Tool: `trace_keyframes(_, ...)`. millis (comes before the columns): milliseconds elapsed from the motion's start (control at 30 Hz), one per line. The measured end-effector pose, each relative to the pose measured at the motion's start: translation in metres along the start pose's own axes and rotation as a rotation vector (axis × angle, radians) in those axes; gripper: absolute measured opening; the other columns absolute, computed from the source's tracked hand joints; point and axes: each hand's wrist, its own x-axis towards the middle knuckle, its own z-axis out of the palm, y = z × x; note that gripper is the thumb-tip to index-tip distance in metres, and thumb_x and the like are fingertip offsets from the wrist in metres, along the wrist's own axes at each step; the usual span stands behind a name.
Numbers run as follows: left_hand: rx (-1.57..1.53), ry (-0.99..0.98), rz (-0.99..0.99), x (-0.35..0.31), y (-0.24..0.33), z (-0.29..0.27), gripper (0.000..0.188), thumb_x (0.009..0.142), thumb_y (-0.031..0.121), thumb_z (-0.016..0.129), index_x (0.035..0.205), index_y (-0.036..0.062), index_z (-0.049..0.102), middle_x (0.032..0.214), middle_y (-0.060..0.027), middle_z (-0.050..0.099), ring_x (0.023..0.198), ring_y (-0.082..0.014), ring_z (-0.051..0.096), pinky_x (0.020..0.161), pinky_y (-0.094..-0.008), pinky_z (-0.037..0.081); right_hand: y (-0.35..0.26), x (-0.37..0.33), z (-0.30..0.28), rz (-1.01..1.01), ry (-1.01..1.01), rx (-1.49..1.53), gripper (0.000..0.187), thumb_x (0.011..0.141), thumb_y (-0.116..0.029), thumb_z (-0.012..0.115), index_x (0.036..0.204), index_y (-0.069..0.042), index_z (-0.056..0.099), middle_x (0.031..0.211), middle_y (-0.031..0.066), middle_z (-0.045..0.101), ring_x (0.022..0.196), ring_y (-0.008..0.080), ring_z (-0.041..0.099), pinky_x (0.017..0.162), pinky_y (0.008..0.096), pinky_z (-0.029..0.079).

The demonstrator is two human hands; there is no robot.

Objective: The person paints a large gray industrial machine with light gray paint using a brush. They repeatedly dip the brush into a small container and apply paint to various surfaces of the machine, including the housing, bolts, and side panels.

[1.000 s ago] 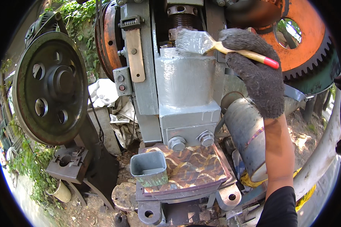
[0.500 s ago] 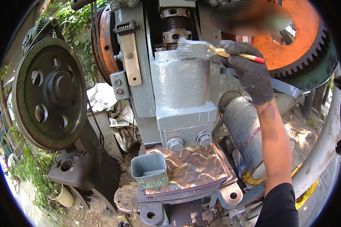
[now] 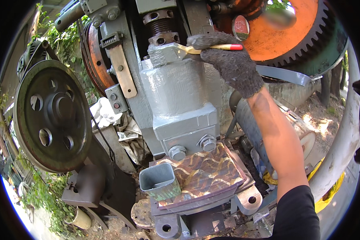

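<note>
My right hand (image 3: 233, 66), in a dark knitted glove, is closed around a paintbrush (image 3: 169, 55). Its handle is wooden with a red end, and its head is coated in grey paint. The bristles lie at the top rim of a rounded grey machine block (image 3: 174, 90), just below a dark screw collar (image 3: 162, 38). Wet-looking grey paint covers the block, with drips on the ledge beneath. Lower down, a square grey-green paint container (image 3: 160, 190) stands on a patterned sheet (image 3: 206, 170) over the machine's base. My left hand is out of view.
On the left stands a large dark flywheel (image 3: 52, 116). An orange gear wheel (image 3: 284, 36) with dark teeth fills the upper right. A grey metal strip (image 3: 284, 75) juts out below it. Two large bolts (image 3: 177, 153) protrude from the block's lower front. A thick pale pipe (image 3: 338, 160) curves at right.
The brush and my right hand have moved left along the block's top rim, and the brush now sits against it nearer the screw collar. The whole view has shifted and tilted slightly.
</note>
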Motion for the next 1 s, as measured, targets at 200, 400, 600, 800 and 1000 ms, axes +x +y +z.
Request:
trace_keyframes(200, 0.037, 0.062, 0.081, -0.003, -0.022, -0.001, 0.055, 0.098, 0.033, 0.064, 0.133, -0.0088, 0.063, 0.133, -0.0248, 0.068, 0.123, -0.0381, 0.062, 0.107, -0.0424, 0.047, 0.011, -0.026, -0.059, 0.102, 0.133, -0.087, 0.016, 0.093, 0.003, 0.064, 0.107, 0.003, 0.071, 0.126, 0.012, 0.072, 0.12, 0.0267, 0.068, 0.102, 0.0399, 0.057)
trace_keyframes(400, 0.063, 0.118, 0.058, -0.026, -0.029, -0.014, 0.057, 0.098, 0.034, 0.062, 0.134, -0.0096, 0.062, 0.135, -0.0265, 0.066, 0.126, -0.038, 0.061, 0.109, -0.0428, 0.046, 0.003, -0.031, -0.069, -0.057, 0.191, -0.291, 0.02, 0.093, 0.0, 0.069, 0.113, 0.0, 0.074, 0.121, 0.0106, 0.075, 0.116, 0.0228, 0.07, 0.1, 0.0348, 0.056)
trace_keyframes(600, 0.047, 0.112, 0.024, -0.034, -0.025, -0.013, 0.058, 0.098, 0.034, 0.062, 0.137, -0.0088, 0.061, 0.139, -0.0261, 0.065, 0.13, -0.0377, 0.06, 0.112, -0.0426, 0.045, -0.01, -0.031, -0.039, -0.249, 0.278, -0.469, 0.023, 0.09, -0.005, 0.076, 0.114, -0.004, 0.076, 0.115, 0.0104, 0.076, 0.106, 0.0226, 0.073, 0.094, 0.0347, 0.057)
trace_keyframes(800, 0.094, 0.112, 0.008, -0.052, -0.017, -0.013, 0.059, 0.099, 0.036, 0.063, 0.139, -0.0081, 0.06, 0.14, -0.0262, 0.064, 0.131, -0.0371, 0.059, 0.112, -0.0423, 0.046, -0.018, -0.026, -0.026, -0.405, 0.192, -0.61, 0.024, 0.09, -0.012, 0.078, 0.112, -0.004, 0.075, 0.11, 0.0139, 0.076, 0.103, 0.0316, 0.073, 0.094, 0.04, 0.057)
trace_keyframes(1000, 0.062, 0.143, -0.016, -0.062, -0.035, -0.001, 0.054, 0.098, 0.034, 0.065, 0.134, -0.007, 0.064, 0.133, -0.0259, 0.068, 0.123, -0.0361, 0.063, 0.105, -0.0424, 0.049, -0.035, 0.003, 0.003, -0.437, 0.09, -0.706, 0.022, 0.093, -0.018, 0.077, 0.11, -0.004, 0.074, 0.103, 0.014, 0.075, 0.095, 0.0322, 0.073, 0.085, 0.0412, 0.058)
